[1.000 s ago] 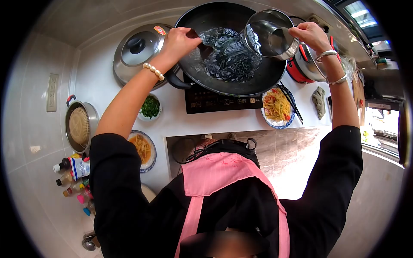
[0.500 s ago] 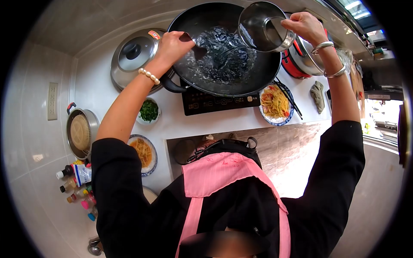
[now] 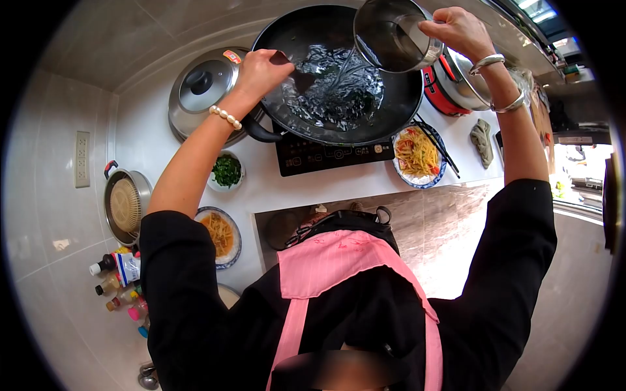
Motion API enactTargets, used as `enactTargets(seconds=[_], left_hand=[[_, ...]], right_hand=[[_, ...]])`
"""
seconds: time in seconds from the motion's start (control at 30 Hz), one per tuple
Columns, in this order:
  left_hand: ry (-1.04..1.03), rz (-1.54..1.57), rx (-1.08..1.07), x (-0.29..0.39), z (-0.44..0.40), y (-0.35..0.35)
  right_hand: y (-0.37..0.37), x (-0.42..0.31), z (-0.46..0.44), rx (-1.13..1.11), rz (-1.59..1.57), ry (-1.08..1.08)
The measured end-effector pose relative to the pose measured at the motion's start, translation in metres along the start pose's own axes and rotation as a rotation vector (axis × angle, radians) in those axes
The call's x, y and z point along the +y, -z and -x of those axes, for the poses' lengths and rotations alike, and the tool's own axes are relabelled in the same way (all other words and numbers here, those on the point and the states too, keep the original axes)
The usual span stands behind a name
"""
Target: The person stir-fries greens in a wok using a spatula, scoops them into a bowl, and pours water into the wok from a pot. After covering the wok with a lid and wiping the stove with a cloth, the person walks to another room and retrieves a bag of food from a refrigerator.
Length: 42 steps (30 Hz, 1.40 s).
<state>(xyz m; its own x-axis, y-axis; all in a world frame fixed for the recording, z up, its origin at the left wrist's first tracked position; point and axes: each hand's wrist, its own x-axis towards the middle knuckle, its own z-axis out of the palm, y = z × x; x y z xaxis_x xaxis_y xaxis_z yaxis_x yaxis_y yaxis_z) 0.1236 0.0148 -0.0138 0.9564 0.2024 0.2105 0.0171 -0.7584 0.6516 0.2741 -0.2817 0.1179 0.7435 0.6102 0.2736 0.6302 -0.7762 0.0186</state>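
In the head view, a large black wok [image 3: 280,98] on an induction cooker [image 3: 336,155] holds churning clear liquid [image 3: 339,91]. My right hand [image 3: 458,29] is closed on the rim of a metal pot [image 3: 391,39], tilted over the wok's right side. A stream runs from its lip into the wok. My left hand [image 3: 264,73] is closed around a dark brown utensil [image 3: 303,81], perhaps a wooden spatula, at the wok's left side. Its lower end reaches inside the wok; my fingers hide part of it.
A lid [image 3: 202,85] lies left of the wok. Nearby stand a bowl of chopped greens [image 3: 226,170], a plate of shredded food [image 3: 417,153] with chopsticks [image 3: 438,146], and another plate [image 3: 220,234]. A red cooker [image 3: 438,91], grey cloth [image 3: 481,143], strainer pot [image 3: 125,203] and bottles [image 3: 120,283] surround these.
The metal pot in my right hand has shifted a little left and up, and the poured stream shows more clearly. My left hand has barely moved.
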Motion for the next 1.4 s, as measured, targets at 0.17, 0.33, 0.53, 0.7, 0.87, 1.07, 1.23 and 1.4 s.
enactTargets(seconds=[0.17, 0.33, 0.53, 0.7, 0.87, 1.07, 1.23, 1.4], left_hand=[[0.002, 0.045, -0.048, 0.003, 0.000, 0.000], [0.034, 0.115, -0.080, 0.002, -0.003, -0.005], [0.076, 0.209, -0.102, 0.011, -0.003, -0.007], [-0.336, 0.235, -0.098, 0.013, 0.000, -0.012], [-0.789, -0.045, -0.142, 0.030, 0.010, 0.000], [-0.931, -0.254, -0.159, 0.039, 0.023, 0.009], [-0.677, -0.053, -0.124, 0.034, 0.029, 0.017], [-0.092, 0.560, 0.021, 0.016, 0.024, 0.018]], right_hand=[[0.032, -0.038, 0.007, -0.069, -0.062, -0.169], [0.040, -0.045, 0.009, -0.055, -0.113, -0.179], [0.044, -0.052, 0.006, -0.046, -0.089, -0.162], [0.039, -0.050, 0.003, 0.036, -0.077, -0.070], [0.046, -0.061, 0.004, -0.014, -0.109, -0.133], [0.044, -0.059, 0.006, -0.016, -0.112, -0.175], [0.036, -0.041, 0.004, -0.085, -0.250, -0.263], [-0.006, 0.006, 0.020, -0.190, -0.883, -0.450]])
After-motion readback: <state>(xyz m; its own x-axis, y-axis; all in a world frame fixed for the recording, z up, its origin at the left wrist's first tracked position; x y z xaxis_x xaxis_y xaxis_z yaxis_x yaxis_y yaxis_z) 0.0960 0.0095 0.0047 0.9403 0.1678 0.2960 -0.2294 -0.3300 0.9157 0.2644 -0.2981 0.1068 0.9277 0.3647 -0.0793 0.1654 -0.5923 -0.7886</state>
